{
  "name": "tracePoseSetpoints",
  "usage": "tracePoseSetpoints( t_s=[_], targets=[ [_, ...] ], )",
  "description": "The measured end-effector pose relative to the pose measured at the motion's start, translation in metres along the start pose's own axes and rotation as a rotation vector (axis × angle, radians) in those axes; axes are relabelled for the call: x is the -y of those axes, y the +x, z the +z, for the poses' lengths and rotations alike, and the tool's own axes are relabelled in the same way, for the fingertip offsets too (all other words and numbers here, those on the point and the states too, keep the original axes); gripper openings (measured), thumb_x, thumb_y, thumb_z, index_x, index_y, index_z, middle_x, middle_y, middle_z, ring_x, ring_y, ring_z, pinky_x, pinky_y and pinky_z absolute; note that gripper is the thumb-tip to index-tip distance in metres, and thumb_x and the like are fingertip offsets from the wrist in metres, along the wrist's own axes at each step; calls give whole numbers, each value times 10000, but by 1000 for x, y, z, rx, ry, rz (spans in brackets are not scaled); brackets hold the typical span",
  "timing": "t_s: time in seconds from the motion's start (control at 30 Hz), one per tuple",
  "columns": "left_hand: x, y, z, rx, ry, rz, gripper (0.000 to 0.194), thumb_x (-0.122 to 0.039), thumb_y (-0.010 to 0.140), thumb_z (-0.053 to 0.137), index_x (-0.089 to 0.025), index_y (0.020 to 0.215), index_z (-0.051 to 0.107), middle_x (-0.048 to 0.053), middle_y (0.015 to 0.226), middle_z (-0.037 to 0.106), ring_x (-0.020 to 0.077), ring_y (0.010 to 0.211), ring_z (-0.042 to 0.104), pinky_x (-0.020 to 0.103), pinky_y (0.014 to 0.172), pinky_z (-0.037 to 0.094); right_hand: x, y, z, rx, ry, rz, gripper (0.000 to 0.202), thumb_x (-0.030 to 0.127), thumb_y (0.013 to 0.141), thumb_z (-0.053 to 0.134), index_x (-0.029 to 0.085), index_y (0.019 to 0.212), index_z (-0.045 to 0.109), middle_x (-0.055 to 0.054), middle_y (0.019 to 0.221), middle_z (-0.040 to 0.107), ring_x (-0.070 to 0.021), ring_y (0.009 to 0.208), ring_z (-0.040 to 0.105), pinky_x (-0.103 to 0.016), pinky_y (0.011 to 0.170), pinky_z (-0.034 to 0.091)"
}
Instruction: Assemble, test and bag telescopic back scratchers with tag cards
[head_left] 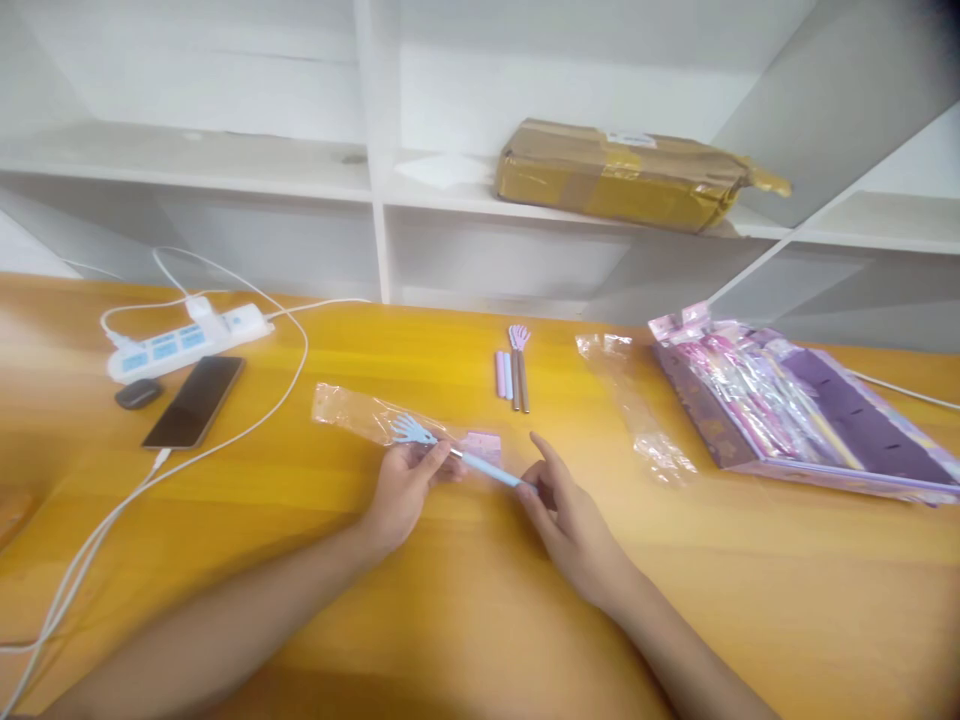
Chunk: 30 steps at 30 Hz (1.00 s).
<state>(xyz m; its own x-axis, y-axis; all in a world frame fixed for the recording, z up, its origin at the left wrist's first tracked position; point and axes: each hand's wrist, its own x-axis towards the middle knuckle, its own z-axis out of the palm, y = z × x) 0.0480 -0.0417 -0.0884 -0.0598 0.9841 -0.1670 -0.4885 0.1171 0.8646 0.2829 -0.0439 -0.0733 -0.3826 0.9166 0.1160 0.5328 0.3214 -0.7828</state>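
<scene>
Between my two hands lies a blue back scratcher with a hand-shaped head, a metal shaft and a blue grip. My left hand pinches it near the head and shaft. At the grip's end, my right hand closes thumb and fingers on it, with the index finger stretched out. A clear plastic sleeve with a pink label lies under and beside the left hand. Farther back on the table are a pink hand-shaped scratcher head on metal shafts, a purple grip and a blue grip.
At right, a purple box holds several wrapped scratchers. A crumpled clear wrapper lies left of it. A power strip, a phone, a black case and white cables occupy the left. A taped parcel sits on the shelf.
</scene>
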Motion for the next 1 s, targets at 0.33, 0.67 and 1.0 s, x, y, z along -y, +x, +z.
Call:
tracePoseSetpoints(
  t_s=[0.33, 0.67, 1.0],
  targets=[
    [-6, 2, 2, -71, -158, -4, 316, -387, 817, 891, -119, 912, 753, 60, 822, 772, 153, 730, 738, 265, 721, 606, -8, 6, -13, 31, 327, 64, 476, 434, 1105, 445, 228, 1530, 508, -46, 945, 672, -128, 679, 598, -261, 595, 565],
    [-1, -2, 1, 17, -57, -59, 357, -412, 831, 876, -117, 956, 719, 68, 816, 772, 168, 714, 736, 298, 717, 623, -8, 8, -11, -26, 363, 96, 283, 462, 1009, 644, 199, 1098, 698, -30, 824, 681, -125, 620, 628, -229, 525, 536],
    [3, -10, 0, 277, 141, -60, 281, -383, 935, 774, -143, 1047, 682, 90, 943, 801, 202, 828, 767, 332, 798, 625, 2, 7, -3, -21, -98, -238, 162, 268, 1060, 563, 212, 1198, 628, -46, 901, 635, -159, 767, 631, -282, 709, 561]
  ],
)
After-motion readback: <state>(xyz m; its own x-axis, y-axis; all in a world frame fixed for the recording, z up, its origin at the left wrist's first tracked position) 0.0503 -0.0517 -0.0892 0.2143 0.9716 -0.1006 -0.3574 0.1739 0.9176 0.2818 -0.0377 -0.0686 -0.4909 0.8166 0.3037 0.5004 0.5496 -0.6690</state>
